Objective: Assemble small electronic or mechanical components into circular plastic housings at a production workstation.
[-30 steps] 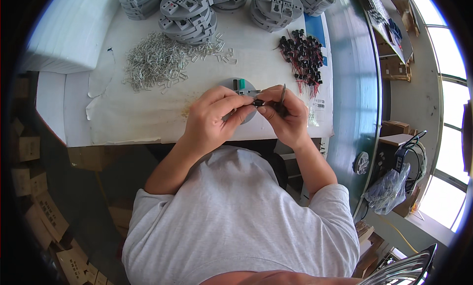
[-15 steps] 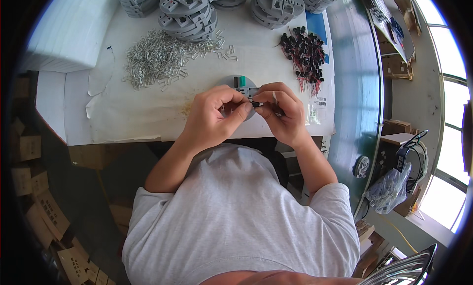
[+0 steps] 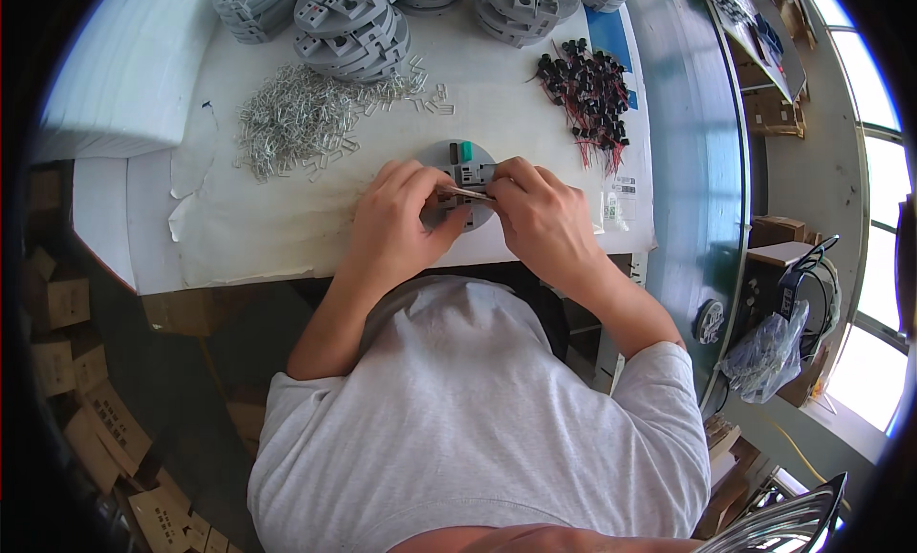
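A round grey plastic base (image 3: 435, 156) lies on the paper-covered table before me, with a green block (image 3: 466, 152) and dark slots on its face. Over its left side, my left hand (image 3: 401, 209) is curled, the thumb on the near part of the base; what the fingertips grip is hidden. Between the hands runs a thin silvery tool (image 3: 470, 193), its exact kind unclear. My right hand (image 3: 543, 209) pinches the tool's right end above the base's right edge, and its other end meets my left fingertips.
Loose bent wire clips (image 3: 296, 118) form a heap at the left. Black parts with red wires (image 3: 587, 90) are piled at the right. Stacked grey bases (image 3: 353, 42) stand at the back. A white foam block (image 3: 119, 71) borders the left side; cardboard boxes (image 3: 67, 300) sit below.
The small black part pinched between my fingertips is no longer visible. My right hand has turned over, palm down, and the thin silvery tool now shows between my hands above the base.
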Demonstrator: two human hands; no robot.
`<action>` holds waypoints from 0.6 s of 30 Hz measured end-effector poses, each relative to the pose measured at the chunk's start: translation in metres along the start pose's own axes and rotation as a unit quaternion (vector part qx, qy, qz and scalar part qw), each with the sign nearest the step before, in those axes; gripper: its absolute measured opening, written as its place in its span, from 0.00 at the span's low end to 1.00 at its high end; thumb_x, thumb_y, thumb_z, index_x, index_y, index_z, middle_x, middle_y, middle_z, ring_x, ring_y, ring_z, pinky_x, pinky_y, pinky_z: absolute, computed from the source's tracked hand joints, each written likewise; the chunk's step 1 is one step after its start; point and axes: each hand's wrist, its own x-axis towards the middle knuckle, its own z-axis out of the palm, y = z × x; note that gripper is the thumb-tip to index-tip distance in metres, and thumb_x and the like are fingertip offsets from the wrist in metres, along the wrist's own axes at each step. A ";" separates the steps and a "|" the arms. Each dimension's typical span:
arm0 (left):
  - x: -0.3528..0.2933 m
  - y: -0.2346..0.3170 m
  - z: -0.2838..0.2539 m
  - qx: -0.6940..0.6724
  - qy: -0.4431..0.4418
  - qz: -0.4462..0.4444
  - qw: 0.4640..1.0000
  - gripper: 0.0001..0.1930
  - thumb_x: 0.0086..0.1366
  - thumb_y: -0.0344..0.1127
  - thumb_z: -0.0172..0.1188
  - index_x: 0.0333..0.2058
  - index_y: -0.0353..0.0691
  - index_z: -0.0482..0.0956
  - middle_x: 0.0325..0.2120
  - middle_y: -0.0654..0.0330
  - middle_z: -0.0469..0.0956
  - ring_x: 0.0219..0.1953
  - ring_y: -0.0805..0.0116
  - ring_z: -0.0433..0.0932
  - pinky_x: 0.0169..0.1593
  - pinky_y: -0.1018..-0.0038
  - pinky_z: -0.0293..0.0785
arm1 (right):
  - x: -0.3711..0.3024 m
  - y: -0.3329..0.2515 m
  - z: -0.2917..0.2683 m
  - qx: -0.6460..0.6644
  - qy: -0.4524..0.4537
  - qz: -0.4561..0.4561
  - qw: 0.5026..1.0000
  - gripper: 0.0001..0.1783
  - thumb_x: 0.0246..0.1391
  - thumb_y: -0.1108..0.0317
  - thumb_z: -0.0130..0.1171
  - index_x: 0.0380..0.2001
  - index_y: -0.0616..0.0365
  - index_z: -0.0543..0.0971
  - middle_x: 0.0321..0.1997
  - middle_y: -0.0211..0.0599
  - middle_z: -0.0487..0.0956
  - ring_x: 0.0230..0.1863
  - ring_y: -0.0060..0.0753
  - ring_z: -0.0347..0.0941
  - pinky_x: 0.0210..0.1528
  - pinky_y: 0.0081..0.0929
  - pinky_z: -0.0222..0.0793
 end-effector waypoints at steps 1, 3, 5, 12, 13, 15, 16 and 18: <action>0.000 0.000 -0.001 -0.017 -0.002 0.013 1.000 0.13 0.56 0.33 0.75 0.37 0.40 0.81 0.32 0.60 0.78 0.39 0.55 0.78 0.42 0.60 0.76 | 0.000 0.000 -0.001 -0.028 -0.016 -0.010 0.999 0.12 0.54 0.74 0.67 0.43 0.59 0.85 0.50 0.38 0.80 0.38 0.35 0.82 0.34 0.33 0.81; -0.001 -0.006 -0.005 -0.026 -0.009 0.039 0.999 0.16 0.55 0.33 0.77 0.40 0.40 0.81 0.34 0.59 0.78 0.40 0.55 0.78 0.43 0.59 0.76 | -0.008 -0.002 0.006 -0.058 0.002 -0.032 0.998 0.12 0.54 0.73 0.66 0.43 0.60 0.85 0.50 0.39 0.80 0.36 0.34 0.81 0.33 0.32 0.81; -0.010 -0.013 0.002 -0.036 -0.012 0.031 0.999 0.25 0.52 0.35 0.80 0.48 0.42 0.79 0.41 0.57 0.78 0.43 0.53 0.77 0.46 0.60 0.77 | -0.022 -0.004 0.015 -0.124 0.017 -0.083 0.989 0.13 0.55 0.72 0.64 0.43 0.63 0.85 0.51 0.41 0.80 0.33 0.31 0.79 0.32 0.31 0.81; 0.000 -0.005 0.008 0.029 0.036 0.094 0.994 0.44 0.45 0.42 0.84 0.62 0.43 0.74 0.54 0.54 0.75 0.51 0.49 0.75 0.56 0.57 0.76 | -0.038 -0.005 0.028 -0.116 0.033 -0.070 0.990 0.13 0.55 0.71 0.63 0.43 0.65 0.85 0.53 0.44 0.79 0.30 0.28 0.78 0.32 0.30 0.82; 0.005 0.001 0.005 0.076 0.025 0.105 0.991 0.48 0.43 0.43 0.84 0.64 0.44 0.72 0.55 0.53 0.74 0.53 0.47 0.74 0.57 0.55 0.75 | -0.037 -0.003 0.028 -0.100 0.027 -0.068 0.992 0.13 0.56 0.71 0.63 0.43 0.64 0.85 0.53 0.44 0.79 0.30 0.28 0.78 0.32 0.30 0.82; 0.011 0.010 0.005 0.127 0.019 0.127 0.983 0.51 0.41 0.44 0.85 0.66 0.44 0.71 0.57 0.53 0.73 0.55 0.46 0.73 0.59 0.54 0.74 | -0.033 0.004 0.027 -0.024 0.046 -0.050 0.997 0.12 0.59 0.70 0.62 0.43 0.65 0.85 0.53 0.44 0.79 0.29 0.28 0.78 0.33 0.29 0.81; 0.011 0.015 0.006 0.138 -0.009 0.107 0.985 0.52 0.40 0.44 0.85 0.66 0.45 0.71 0.57 0.52 0.73 0.56 0.45 0.73 0.60 0.53 0.74 | -0.030 0.008 0.026 0.058 0.051 -0.039 0.996 0.12 0.62 0.69 0.61 0.44 0.65 0.85 0.53 0.44 0.80 0.29 0.27 0.77 0.33 0.28 0.81; 0.014 0.019 0.006 0.159 -0.065 0.064 0.983 0.54 0.38 0.46 0.86 0.67 0.45 0.71 0.57 0.51 0.73 0.58 0.43 0.72 0.61 0.51 0.72 | -0.025 0.014 0.023 0.135 0.068 -0.030 0.988 0.12 0.65 0.68 0.60 0.44 0.65 0.85 0.52 0.44 0.80 0.29 0.27 0.77 0.33 0.28 0.81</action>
